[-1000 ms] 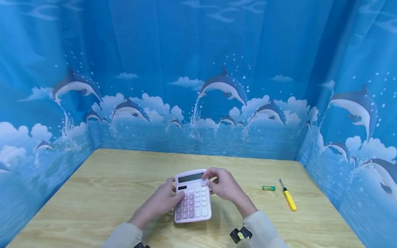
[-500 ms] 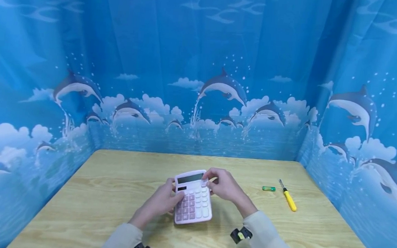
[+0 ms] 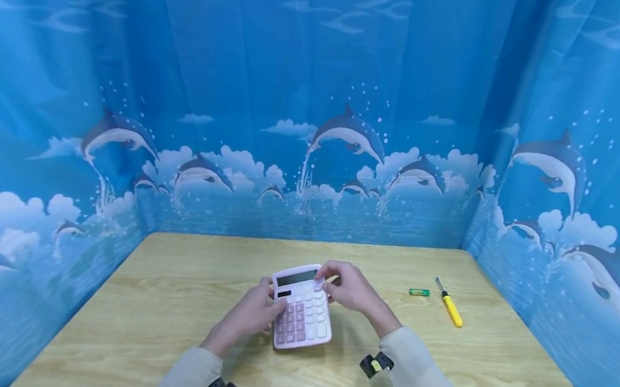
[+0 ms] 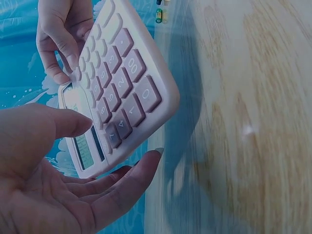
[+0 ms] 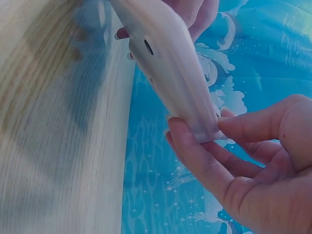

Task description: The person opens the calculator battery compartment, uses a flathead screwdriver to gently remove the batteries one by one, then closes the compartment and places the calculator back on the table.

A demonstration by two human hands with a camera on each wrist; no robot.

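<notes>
A pink calculator [image 3: 303,319] is held up tilted over the table, its keys and display facing the person. My left hand [image 3: 252,310] grips its left edge, thumb on the front by the upper keys and fingers behind. At the upper right corner my right hand [image 3: 351,287] pinches the calculator, thumb and index finger at the front near the display. The right wrist view shows the calculator's side and back [image 5: 170,73], with right fingers [image 5: 195,151] curled beneath that corner. In the left wrist view the number keys [image 4: 124,83] are plain to see.
To the right on the wooden table [image 3: 185,281] lies a green battery [image 3: 419,292]. Beside it is a screwdriver [image 3: 452,310] with a yellow handle, its metal tip pointing away. A blue dolphin-print curtain [image 3: 314,128] encloses the table's back and sides.
</notes>
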